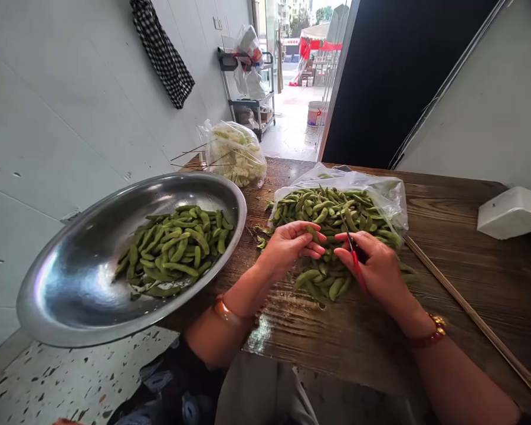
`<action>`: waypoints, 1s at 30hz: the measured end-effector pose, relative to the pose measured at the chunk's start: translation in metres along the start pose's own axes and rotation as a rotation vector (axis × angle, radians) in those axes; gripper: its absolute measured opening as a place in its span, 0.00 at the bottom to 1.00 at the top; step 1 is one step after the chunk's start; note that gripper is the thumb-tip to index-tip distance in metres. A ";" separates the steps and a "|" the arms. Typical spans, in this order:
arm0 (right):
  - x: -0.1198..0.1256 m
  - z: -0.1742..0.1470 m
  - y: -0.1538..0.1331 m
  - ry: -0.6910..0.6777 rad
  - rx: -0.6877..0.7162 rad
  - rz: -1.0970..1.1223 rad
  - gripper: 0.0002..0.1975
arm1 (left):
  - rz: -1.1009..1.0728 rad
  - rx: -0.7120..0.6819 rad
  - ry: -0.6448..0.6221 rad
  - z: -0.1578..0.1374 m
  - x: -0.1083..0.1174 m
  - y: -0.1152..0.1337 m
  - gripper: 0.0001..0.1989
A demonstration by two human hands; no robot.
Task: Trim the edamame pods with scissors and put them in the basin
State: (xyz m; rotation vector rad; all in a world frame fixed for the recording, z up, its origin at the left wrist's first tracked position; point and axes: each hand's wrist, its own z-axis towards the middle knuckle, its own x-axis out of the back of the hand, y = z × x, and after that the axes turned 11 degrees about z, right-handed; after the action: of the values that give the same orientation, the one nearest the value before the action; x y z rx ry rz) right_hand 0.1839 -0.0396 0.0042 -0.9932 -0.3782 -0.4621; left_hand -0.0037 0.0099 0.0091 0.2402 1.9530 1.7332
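Between thumb and fingers, my left hand (pixel 292 242) pinches a green edamame pod (pixel 312 234). My right hand (pixel 374 260) grips red-handled scissors (pixel 357 265), whose dark blades point up and away over the pods. A heap of edamame pods (pixel 327 206) spills from a clear plastic bag (pixel 392 198) behind both hands, and some lie loose on the wood under them. To the left, a wide steel basin (pixel 84 254) holds another pile of pods (pixel 177 245). How far apart the scissor blades are is too small to tell.
The dark wooden table (pixel 451 236) carries long thin sticks (pixel 469 310) on the right and a white box (pixel 513 212) at its far right. A bag of cauliflower (pixel 236 153) stands behind the basin, with thin skewers (pixel 188 156) beside it. A cart (pixel 248 88) stands near the doorway.
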 end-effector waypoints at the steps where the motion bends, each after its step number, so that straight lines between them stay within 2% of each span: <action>1: 0.000 0.000 0.001 0.001 -0.002 -0.002 0.12 | 0.018 -0.008 -0.004 0.000 0.000 0.000 0.14; 6: -0.001 0.000 0.003 -0.031 0.006 0.014 0.13 | 0.183 -0.037 0.037 -0.002 -0.001 0.002 0.14; 12: -0.004 -0.002 0.005 -0.131 0.025 0.048 0.16 | 0.265 -0.067 0.097 -0.003 -0.004 0.003 0.15; 22: -0.006 -0.004 0.005 -0.183 0.011 0.037 0.17 | 0.479 -0.150 0.014 -0.003 -0.009 -0.002 0.11; 30: -0.005 -0.005 0.002 -0.206 -0.027 0.022 0.19 | 0.410 -0.184 -0.026 -0.003 -0.012 -0.005 0.11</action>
State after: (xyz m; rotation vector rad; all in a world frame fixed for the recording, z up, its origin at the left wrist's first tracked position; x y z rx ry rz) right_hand 0.1808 -0.0420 -0.0022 -1.0733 -0.5468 -0.3469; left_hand 0.0061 0.0011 0.0080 0.6289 1.7997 2.1382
